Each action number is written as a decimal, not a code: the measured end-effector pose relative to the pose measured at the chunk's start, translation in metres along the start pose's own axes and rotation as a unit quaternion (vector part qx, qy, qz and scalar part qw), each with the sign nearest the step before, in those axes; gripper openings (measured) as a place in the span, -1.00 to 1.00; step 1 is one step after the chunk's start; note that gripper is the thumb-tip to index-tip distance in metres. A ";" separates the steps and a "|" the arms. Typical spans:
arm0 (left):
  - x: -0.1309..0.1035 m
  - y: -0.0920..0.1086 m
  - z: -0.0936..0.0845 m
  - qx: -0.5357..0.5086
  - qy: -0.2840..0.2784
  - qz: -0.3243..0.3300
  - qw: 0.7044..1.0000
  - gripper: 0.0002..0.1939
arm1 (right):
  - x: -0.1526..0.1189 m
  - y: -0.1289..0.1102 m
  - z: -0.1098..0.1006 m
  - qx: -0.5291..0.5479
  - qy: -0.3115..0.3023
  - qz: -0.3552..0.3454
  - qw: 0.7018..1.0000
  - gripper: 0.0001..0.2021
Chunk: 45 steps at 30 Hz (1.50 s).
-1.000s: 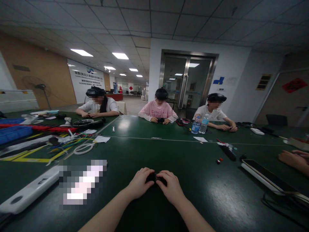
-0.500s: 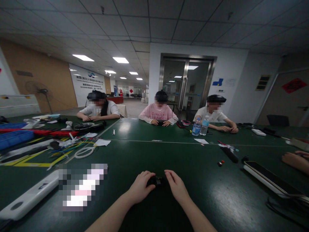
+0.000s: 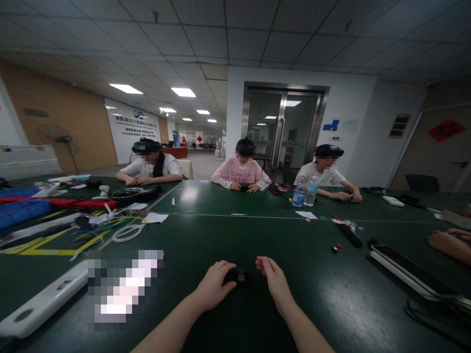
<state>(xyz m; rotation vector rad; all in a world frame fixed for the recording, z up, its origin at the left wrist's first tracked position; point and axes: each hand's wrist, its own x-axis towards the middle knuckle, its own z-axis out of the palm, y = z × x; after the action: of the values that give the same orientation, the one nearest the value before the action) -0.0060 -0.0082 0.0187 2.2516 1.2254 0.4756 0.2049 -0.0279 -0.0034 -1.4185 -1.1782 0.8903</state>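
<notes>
Black object [image 3: 242, 276] sits in left grip [image 3: 213, 286] at green office table [image 3: 253, 235], right grip [image 3: 275, 283] apart.

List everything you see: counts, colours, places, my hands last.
Small device: one, black, between the hands
Table: one, green, across the foreground
Pixelated object: one, pale, near left
Long device: one, white, near left edge
Cable coil: one, white, left
Bins: two, blue, left edge
Wrench: one, silver, far left half
Bottles: two, clear-blue, far right half
Slab: one, black-topped, near right
Co-workers: three, white or pink tops, across table
Another's hands: two, bare, right edge
Double door: one, glass, back
Mixed clutter: uncountable, various colours, both sides
Left hand: one, bare, gripping the device
Right hand: one, bare, open beside it
</notes>
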 end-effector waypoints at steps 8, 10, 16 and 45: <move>0.001 -0.004 0.002 -0.009 0.005 0.007 1.000 -0.56 | -0.004 -0.005 0.001 -0.027 -0.014 -0.001 1.000 -0.59; 0.000 -0.004 0.002 -0.015 0.004 0.002 1.000 -0.56 | -0.004 -0.006 0.001 -0.041 -0.022 -0.002 0.999 -0.60; 0.002 -0.006 0.003 -0.012 0.003 0.009 1.000 -0.55 | -0.009 -0.012 0.002 -0.106 -0.058 -0.020 0.992 -0.64; 0.004 -0.008 0.007 0.010 0.003 0.022 1.000 -0.57 | -0.025 -0.028 0.015 -0.290 -0.139 -0.119 0.939 -0.82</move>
<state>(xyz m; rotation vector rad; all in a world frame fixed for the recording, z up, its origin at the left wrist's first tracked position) -0.0052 -0.0030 0.0083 2.2993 1.1905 0.4893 0.1793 -0.0494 0.0191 -1.5892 -1.8973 0.6022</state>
